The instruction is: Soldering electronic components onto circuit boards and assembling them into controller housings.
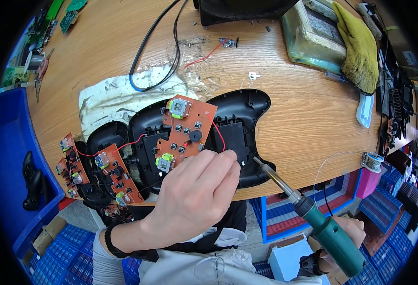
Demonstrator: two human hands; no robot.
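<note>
Both hands (pixel 197 192) closed: wire (pixel 217 130), soldering iron (pixel 313 218).

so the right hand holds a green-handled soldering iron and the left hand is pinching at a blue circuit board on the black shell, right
Not quite: the head view shows the circuit board is orange, not blue. The rest stands: the right hand holds the green-handled soldering iron, and the left hand pinches at the board's edge on the black shell.

Worker's bare left hand (pixel 197 190) with a dark band at the wrist, pale grey sleeve pushed up the forearm, bare right hand (pixel 346 237) with a black strap at its wrist, light grey top with dark apron over the lap
</note>
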